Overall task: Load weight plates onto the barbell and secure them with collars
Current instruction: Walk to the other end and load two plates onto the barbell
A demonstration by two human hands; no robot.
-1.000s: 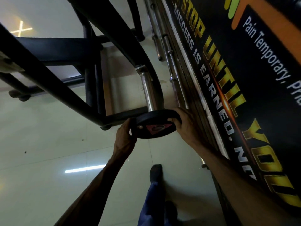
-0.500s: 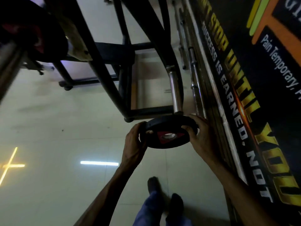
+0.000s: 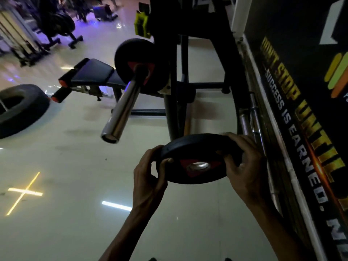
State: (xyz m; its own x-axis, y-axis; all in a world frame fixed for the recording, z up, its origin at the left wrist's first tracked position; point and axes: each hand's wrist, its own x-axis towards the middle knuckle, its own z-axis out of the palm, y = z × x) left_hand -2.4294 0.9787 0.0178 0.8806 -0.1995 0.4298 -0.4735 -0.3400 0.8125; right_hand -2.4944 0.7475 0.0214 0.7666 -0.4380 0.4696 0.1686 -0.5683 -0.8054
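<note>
My left hand (image 3: 148, 178) and right hand (image 3: 244, 166) grip a black weight plate (image 3: 197, 159) at centre frame, below the barbell sleeve (image 3: 122, 112).

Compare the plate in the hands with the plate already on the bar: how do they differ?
The held plate lies nearly flat, clear of the barbell sleeve, gripped at its rim by the left hand and right hand; the loaded plate stands upright on the sleeve, touched by no hand. The held plate's steel-ringed hole is empty; the loaded plate's hole is filled by the sleeve. Both are black with a red centre mark.
</note>
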